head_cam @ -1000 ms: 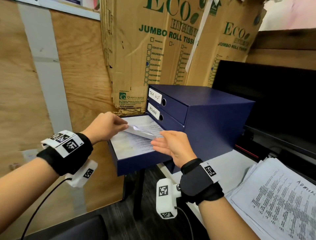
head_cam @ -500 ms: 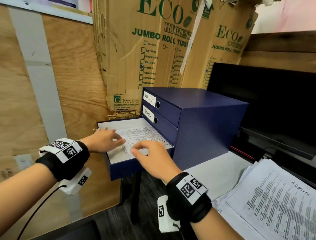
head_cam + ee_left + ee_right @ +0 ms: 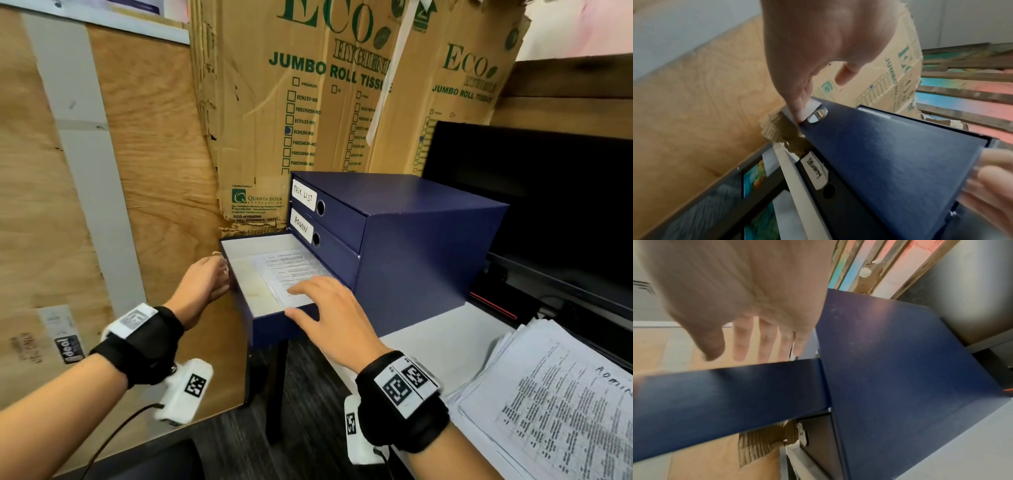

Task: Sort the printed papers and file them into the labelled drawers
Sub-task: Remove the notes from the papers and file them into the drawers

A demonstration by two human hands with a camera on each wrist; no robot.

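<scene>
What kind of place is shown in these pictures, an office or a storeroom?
Probably a makeshift office corner that also serves as storage. A blue drawer box labelled TASK LIST and ADMIN stands on a desk beside a dark monitor and a stack of printed papers. Flattened tissue-roll cartons lean against plywood behind.

Printed sheet in open drawer.
</scene>
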